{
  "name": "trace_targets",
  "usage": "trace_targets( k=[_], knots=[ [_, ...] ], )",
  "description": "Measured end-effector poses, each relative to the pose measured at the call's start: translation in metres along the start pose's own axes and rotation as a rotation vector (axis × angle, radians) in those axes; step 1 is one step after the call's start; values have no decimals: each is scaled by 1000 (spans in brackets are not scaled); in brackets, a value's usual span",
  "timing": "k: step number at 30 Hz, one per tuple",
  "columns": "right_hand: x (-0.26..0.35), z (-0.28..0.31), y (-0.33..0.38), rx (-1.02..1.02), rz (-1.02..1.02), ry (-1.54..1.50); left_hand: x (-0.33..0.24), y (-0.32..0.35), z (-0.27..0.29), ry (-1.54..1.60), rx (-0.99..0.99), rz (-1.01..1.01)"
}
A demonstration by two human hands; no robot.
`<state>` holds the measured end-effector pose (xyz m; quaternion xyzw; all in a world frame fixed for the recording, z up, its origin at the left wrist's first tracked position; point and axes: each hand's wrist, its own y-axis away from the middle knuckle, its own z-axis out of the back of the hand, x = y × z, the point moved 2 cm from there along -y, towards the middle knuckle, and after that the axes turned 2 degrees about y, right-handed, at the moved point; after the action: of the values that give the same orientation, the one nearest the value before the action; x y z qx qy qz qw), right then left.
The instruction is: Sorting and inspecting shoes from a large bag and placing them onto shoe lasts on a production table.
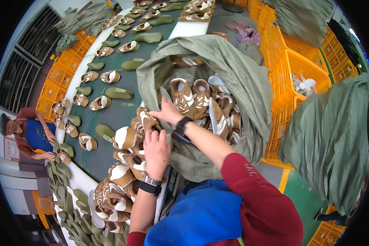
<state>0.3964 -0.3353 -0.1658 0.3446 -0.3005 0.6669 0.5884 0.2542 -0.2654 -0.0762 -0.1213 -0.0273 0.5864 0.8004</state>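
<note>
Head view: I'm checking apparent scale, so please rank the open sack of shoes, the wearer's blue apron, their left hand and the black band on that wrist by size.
1. Open sack
2. Wearer's blue apron, cut off below
3. Left hand
4. Black band

shoes (184,100): brown, white stripes | sack (251,88): grey-green | crates (279,82): yellow-orange | apron (197,215): blue | sleeve (256,190): dark red

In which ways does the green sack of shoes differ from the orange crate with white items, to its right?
The sack is dull green, the crate bright orange. The sack is soft and creased; the crate is stiff, with perforated walls. The sack holds brown-and-white shoes, the crate white items too unclear to name. Both are open at the top.
</note>
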Motion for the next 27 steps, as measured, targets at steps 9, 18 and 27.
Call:
trace_targets(
  k=[9, 18, 27],
  knots=[
    [-108, 108, 29, 76, -328, -1525, 67, -43, 71, 67, -193, -22],
    [-91, 359, 233, -641, -34, -1339, 203, -148, 49, -101, 213, 240],
    [-142, 362, 296, -958, -132, -547, 298, -143, -90, -21, 816, 507]
  ],
)
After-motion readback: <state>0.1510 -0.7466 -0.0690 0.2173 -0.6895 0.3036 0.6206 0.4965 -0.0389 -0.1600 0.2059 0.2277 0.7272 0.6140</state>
